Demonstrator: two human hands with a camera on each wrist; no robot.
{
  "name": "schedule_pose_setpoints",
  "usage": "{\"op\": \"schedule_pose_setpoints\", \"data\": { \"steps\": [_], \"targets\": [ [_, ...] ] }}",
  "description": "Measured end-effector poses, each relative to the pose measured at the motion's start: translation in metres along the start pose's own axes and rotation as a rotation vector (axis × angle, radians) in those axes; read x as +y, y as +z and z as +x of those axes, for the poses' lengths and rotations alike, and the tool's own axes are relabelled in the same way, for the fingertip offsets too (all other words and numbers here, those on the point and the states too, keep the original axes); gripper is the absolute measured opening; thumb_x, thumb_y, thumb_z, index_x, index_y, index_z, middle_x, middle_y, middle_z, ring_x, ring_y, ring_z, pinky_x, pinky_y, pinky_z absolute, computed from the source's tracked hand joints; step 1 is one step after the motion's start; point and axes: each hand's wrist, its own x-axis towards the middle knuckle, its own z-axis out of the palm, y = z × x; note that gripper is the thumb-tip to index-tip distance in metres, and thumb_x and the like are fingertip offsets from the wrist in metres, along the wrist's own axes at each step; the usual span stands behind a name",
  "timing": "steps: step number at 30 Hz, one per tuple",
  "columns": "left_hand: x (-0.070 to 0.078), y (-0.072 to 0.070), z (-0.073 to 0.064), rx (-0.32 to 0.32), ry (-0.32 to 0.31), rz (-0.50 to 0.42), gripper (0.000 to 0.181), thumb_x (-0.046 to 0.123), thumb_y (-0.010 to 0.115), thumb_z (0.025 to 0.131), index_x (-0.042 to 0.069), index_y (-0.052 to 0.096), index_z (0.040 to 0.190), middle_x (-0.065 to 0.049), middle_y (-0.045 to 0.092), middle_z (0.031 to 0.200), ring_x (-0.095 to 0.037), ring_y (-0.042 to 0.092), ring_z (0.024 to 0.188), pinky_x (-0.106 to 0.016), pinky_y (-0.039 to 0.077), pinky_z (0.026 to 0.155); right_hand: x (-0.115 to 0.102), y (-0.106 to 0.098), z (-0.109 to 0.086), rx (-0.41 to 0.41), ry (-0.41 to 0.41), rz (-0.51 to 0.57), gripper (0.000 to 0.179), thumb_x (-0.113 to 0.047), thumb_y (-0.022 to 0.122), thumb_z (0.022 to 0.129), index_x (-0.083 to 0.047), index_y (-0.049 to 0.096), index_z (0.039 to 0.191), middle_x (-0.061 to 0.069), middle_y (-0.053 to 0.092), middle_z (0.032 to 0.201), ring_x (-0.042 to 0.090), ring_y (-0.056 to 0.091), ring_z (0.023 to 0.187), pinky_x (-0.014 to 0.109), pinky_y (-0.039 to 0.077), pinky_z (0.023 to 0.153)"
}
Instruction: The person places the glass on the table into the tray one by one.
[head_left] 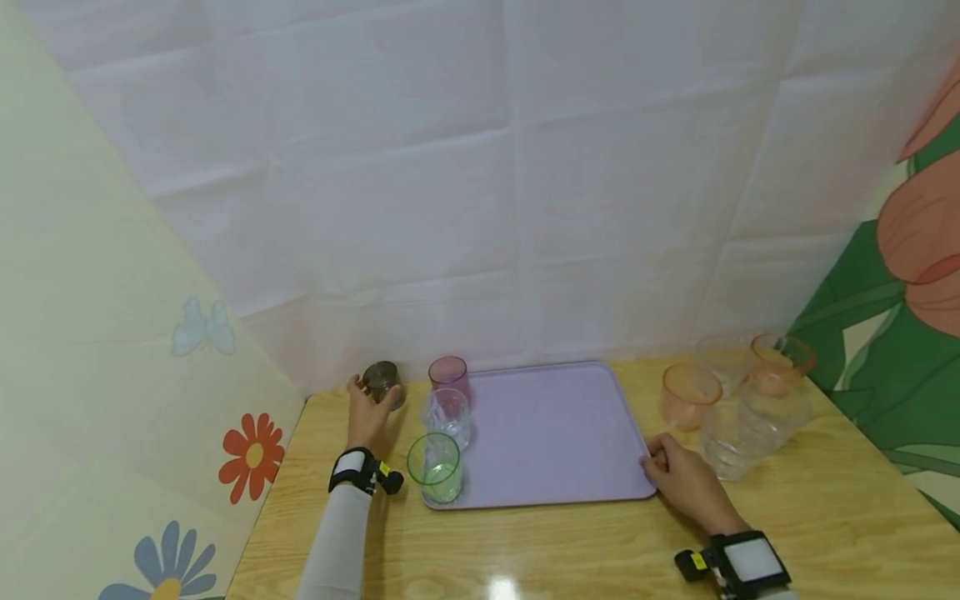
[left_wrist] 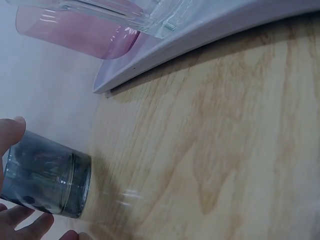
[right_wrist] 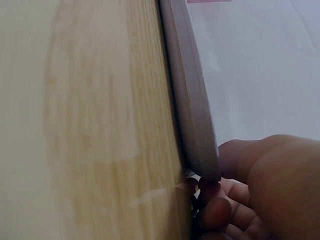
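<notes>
We see smooth, glossy, see-through cups [left_wrist: 50, 172], though whether glass or clear plastic we cannot tell. The tray [head_left: 547, 442] looks like smooth, matt plastic. Our tabletop [head_left: 585, 546] shows wood grain with a glossy sheen; the backdrop [head_left: 420, 208] looks like creased, matt cloth.

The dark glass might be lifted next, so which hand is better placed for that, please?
Probably the left hand: its fingers are around the dark glass, while the right hand pinches the tray at its right edge.
</notes>
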Motion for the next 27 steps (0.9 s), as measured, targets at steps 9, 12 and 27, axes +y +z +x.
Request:
{"op": "schedule_pose_setpoints", "data": {
  "steps": [9,12,27],
  "targets": [
    [-0.0024,0.0043,0.0037,-0.006,0.009,0.000,0.096,0.030,0.069,0.091,0.002,0.002,0.153,-0.034,0.023,0.154,-0.048,0.032,0.140,-0.057,0.033,0.113,0.0014,0.0006,-0.0001,-0.010,0.010,0.001,0.017,-0.017,0.065,0.090,-0.004,0.058,0.099,-0.002,0.054,0.072,0.007,0.046,0.061,0.022,0.036,0.055],
    [-0.0014,0.0052,0.0043,-0.010,0.020,0.004,0.095,0.030,0.068,0.092,0.001,0.002,0.153,-0.034,0.024,0.153,-0.048,0.031,0.141,-0.057,0.032,0.113,0.0028,0.0010,0.0001,-0.006,0.010,-0.003,0.017,-0.017,0.065,0.090,-0.005,0.058,0.099,-0.002,0.053,0.072,0.007,0.045,0.060,0.022,0.035,0.055],
    [-0.0020,0.0038,0.0024,0.014,0.057,0.057,0.084,0.030,0.071,0.090,-0.005,0.020,0.147,-0.029,0.028,0.146,-0.046,0.033,0.138,-0.059,0.030,0.114,0.0029,0.0010,0.0008,0.014,-0.008,-0.013,0.017,-0.017,0.065,0.089,-0.004,0.058,0.098,-0.002,0.053,0.072,0.007,0.045,0.060,0.023,0.036,0.055]
  ]
}}
